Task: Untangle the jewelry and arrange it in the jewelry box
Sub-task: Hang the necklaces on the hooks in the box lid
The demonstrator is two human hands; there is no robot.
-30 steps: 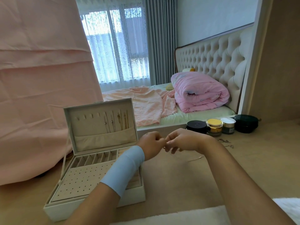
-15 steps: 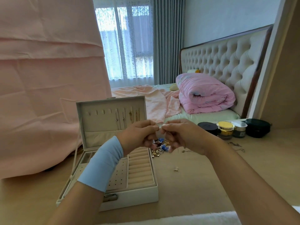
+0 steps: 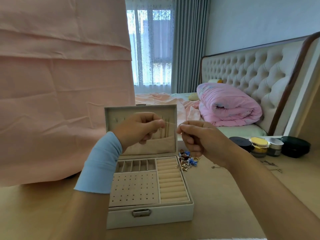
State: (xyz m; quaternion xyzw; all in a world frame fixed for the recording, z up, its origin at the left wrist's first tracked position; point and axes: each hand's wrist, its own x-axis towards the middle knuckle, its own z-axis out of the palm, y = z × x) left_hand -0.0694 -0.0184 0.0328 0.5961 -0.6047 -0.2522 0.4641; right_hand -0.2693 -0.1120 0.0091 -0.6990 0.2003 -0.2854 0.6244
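Observation:
A white jewelry box stands open on the tan table, its lid upright with a few thin chains hanging inside. My left hand and my right hand are raised in front of the lid, each pinching one end of a thin chain stretched between them. A tangled heap of jewelry with blue beads and gold rings lies on the table just right of the box. The box's tray holds small compartments, a dotted earring panel and ring rolls.
Several cosmetic jars and a black round case sit at the table's right back. Small loose metal pieces lie near them. A pink cloth hangs at the left. A bed with a pink quilt lies behind.
My hands have risen and parted a little, drawing the chain taut in front of the lid. The view has shifted so the box sits near the centre.

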